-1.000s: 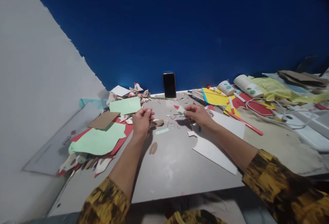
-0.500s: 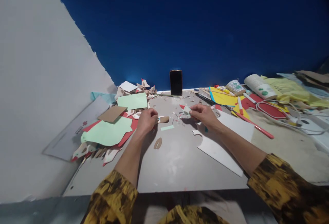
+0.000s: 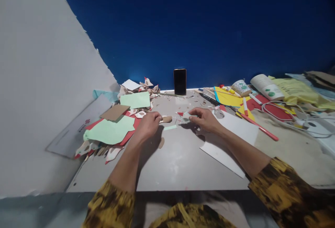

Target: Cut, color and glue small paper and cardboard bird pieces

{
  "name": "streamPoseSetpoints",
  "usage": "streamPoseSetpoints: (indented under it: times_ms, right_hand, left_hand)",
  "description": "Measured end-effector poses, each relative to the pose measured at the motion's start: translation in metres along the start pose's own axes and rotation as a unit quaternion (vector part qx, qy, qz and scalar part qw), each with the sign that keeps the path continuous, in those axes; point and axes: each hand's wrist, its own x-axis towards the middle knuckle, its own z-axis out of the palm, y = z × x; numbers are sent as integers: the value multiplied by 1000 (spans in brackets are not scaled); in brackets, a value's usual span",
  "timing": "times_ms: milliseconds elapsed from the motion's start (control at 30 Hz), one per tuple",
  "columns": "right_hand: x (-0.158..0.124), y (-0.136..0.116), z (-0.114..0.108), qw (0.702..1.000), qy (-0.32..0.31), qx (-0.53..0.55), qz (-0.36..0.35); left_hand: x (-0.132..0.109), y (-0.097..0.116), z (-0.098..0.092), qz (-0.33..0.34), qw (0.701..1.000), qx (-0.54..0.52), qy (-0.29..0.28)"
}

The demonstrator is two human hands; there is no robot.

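Observation:
My left hand (image 3: 149, 126) is closed, its thumb and fingertips pinching a small brown cardboard piece (image 3: 166, 119) with a pale part near the fingers. Between the thumb and fingers of my right hand (image 3: 205, 119) is a small pale paper cutout (image 3: 186, 116) with a red pointed tip, tilted just over the table. A gap separates the two held pieces. Below them a narrow pale green paper strip (image 3: 170, 127) lies on the table, and closer to me a curved brown cutout (image 3: 161, 143) is partly in shadow.
A phone (image 3: 180, 82) leans upright against the blue wall. Green sheets (image 3: 111, 132), brown cardboard (image 3: 115, 112) and several cutouts are heaped left. White board (image 3: 230, 144) lies under my right forearm. Markers, a red-handled tool (image 3: 259, 126), paper cups (image 3: 267, 86) and a white cable (image 3: 277, 118) crowd the right.
My right hand has moved slightly left and lower with the red-tipped cutout, which now tilts flatter. My left hand keeps its pinch and has shifted slightly, covering part of the curved brown cutout.

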Motion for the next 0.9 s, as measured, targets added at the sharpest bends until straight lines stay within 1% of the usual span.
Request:
streamPoseSetpoints:
  times_ms: [67,100,133,167,267,367,433,600,667,767,800,833,900]
  right_hand:
    - [1,0,-2,1000,8,10,2]
    - [3,1,-2,1000,15,13,4]
    - [4,2,-3,1000,20,16,7]
    - [5,4,-4,999,21,22,12]
    - [9,7,-3,996,3,76,48]
    - [9,6,0,989,-11,126,81]
    - [8,4,2,990,-10,119,79]
    - [6,7,5,997,0,75,35]
    - [7,10,4,999,-1,44,23]
    - [6,11,2,997,12,-71,-22]
    - [6,11,2,992,23,-118,-36]
    - [5,10,1,985,34,-162,-44]
    - [5,8,-1,972,50,-228,-37]
  left_hand:
    - [-21,-3,-8,1,1000,9,-15]
    - [-32,-5,-11,-4,999,21,-33]
    - [-44,-8,-13,-11,999,39,-33]
    - [-55,-11,-13,-19,996,69,-51]
    - [-80,-15,-7,-44,989,119,-71]
    - [-87,-14,5,-41,986,154,-43]
    - [-85,-11,13,-31,983,173,-43]
    - [-75,3,32,-9,972,217,-89]
    - [-68,10,34,1,967,230,-113]
    - [-50,20,27,19,963,229,-141]
    - [-42,22,23,25,967,219,-130]
    - [-34,22,19,26,974,200,-107]
    - [-19,20,15,10,991,119,-56]
